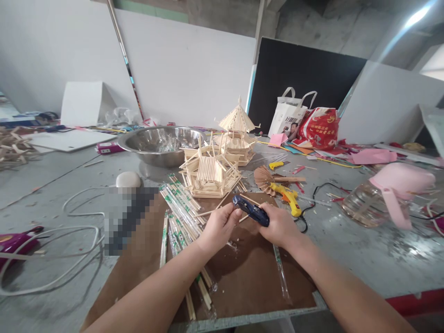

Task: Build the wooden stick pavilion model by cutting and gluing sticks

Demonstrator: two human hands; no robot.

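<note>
Above a brown board [243, 282], my right hand [279, 226] is closed around a dark blue hand tool [255, 212], its kind not plain. My left hand [220, 226] is closed in a pinch beside the tool's far end, on what looks like a thin wooden stick [243, 218]; the fingers hide most of it. Just beyond the hands stands a small house built of wooden sticks [210, 173], with a taller pagoda-like stick model [237, 134] behind it. Wrapped disposable chopsticks [180, 208] lie in a pile left of my left hand.
A yellow glue gun [287, 198] and a brown paper fan [265, 179] lie beyond my right hand, near a yellow cutter [275, 165]. A pink-lidded bottle [367, 199] is at right. A metal basin [156, 157], a white round object [128, 180] and cables [83, 226] occupy the left.
</note>
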